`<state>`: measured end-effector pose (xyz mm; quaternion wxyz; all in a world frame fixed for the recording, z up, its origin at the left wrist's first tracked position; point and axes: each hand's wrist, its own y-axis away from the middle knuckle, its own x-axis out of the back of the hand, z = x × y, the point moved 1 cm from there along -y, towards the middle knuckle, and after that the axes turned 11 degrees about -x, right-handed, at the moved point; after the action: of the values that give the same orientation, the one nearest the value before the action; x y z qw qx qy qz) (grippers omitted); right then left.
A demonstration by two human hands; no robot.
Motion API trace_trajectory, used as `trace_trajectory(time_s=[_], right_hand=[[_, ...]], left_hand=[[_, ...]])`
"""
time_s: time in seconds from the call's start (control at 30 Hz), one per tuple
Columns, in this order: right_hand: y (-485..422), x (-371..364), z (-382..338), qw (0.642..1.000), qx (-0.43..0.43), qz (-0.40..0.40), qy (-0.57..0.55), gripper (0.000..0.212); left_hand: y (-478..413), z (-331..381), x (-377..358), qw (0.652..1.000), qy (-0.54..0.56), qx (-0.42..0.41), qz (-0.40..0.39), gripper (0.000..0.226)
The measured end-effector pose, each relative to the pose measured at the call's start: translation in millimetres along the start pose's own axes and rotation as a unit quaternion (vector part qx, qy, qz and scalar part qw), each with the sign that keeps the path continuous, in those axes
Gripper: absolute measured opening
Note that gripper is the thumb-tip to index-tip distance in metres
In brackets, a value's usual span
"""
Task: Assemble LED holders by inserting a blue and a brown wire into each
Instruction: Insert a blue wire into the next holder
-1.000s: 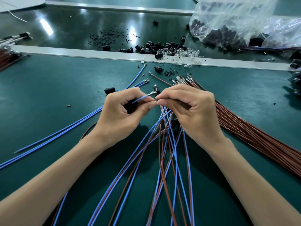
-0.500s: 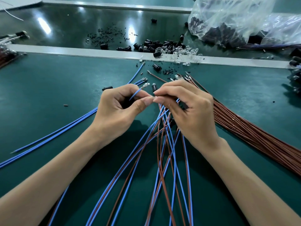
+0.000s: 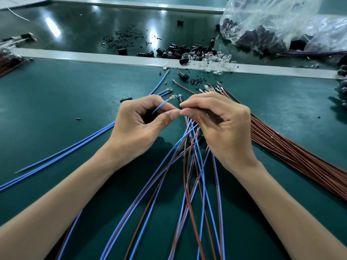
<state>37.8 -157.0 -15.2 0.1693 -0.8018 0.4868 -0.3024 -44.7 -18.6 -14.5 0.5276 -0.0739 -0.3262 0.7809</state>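
Fingers (image 3: 150,100) of the left hand (image 3: 137,126) hold a blue wire (image 3: 159,106); its metal terminal (image 3: 170,99), level a second ago, now tilts up beside a black LED holder (image 3: 180,97). The right hand (image 3: 223,128) keeps its fingertips (image 3: 185,105) pinched, on what I cannot tell, above the bench (image 3: 56,102).

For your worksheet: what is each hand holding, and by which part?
Left hand pinches a blue wire just below its metal terminal. Right hand: fingertips pinched together; what they hold, if anything, cannot be told.

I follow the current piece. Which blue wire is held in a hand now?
The blue wire pinched by the left hand, metal tip free between the hands. The other blue wires lie at the left or pass under the right hand.
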Motion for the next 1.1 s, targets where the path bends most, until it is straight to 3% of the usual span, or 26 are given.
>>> trace_trajectory(time_s=[0.4, 0.7, 0.93, 1.1], right_hand=[[-3.6, 8.1, 1.8, 0.987, 0.121, -0.034, 0.095, 0.006], [-3.8, 4.7, 7.5, 0.993, 0.067, -0.049, 0.08, 0.012], [-1.4, 4.0, 9.3, 0.983, 0.118, -0.037, 0.133, 0.01], [-1.9, 3.1, 8.3, 0.994, 0.067, -0.029, 0.079, 0.01]], left_hand=[[1.2, -1.0, 0.6, 0.999, 0.02, 0.022, -0.037, 0.012], [-0.6, 0.5, 1.3, 0.998, 0.016, 0.055, 0.005, 0.012], [-1.1, -1.4, 2.8, 0.994, 0.052, 0.094, -0.035, 0.012], [-0.8, -1.8, 2.4, 0.994, 0.047, 0.09, -0.031, 0.012]])
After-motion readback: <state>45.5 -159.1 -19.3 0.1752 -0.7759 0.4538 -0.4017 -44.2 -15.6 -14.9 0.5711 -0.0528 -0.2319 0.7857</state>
